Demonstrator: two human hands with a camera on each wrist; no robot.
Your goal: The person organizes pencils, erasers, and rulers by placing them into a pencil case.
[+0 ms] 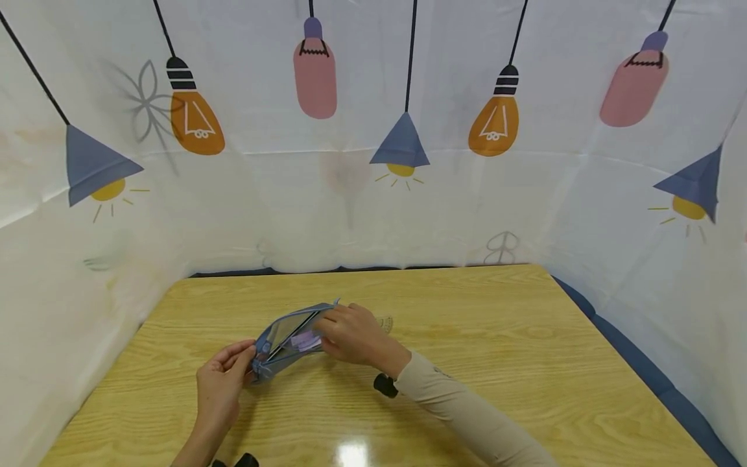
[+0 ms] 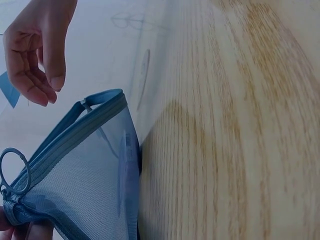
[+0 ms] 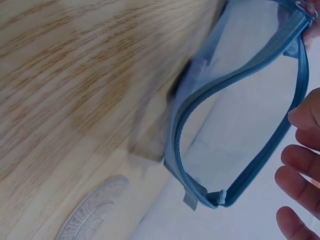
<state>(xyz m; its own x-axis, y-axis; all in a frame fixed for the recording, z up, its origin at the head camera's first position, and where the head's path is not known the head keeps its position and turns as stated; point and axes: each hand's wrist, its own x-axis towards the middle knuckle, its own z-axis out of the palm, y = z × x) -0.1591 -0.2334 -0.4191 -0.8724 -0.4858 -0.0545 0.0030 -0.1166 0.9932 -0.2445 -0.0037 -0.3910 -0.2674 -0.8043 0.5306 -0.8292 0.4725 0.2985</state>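
Note:
A blue mesh zipper pouch (image 1: 279, 368) stands unzipped on the table, its mouth spread wide. At its near left end, by the ring-shaped zipper pull (image 2: 16, 171), my left hand (image 1: 220, 384) pinches the corner. My right hand (image 1: 353, 334) hovers at the far end of the mouth; its fingers (image 3: 300, 172) are loosely bent beside the zipper edge, with nothing seen between them. Inside the pouch lie a purple item (image 1: 306, 341) and a long, thin dark item (image 1: 294, 335). Behind the right hand, a clear protractor (image 1: 386, 323) is partly hidden.
The wood-grain table (image 1: 496, 350) extends to both sides of the pouch. A white curtain (image 1: 362, 214) printed with lamps and bulbs hangs around its back and sides. Small black devices sit at the wrists, one visible below the right wrist (image 1: 385, 385).

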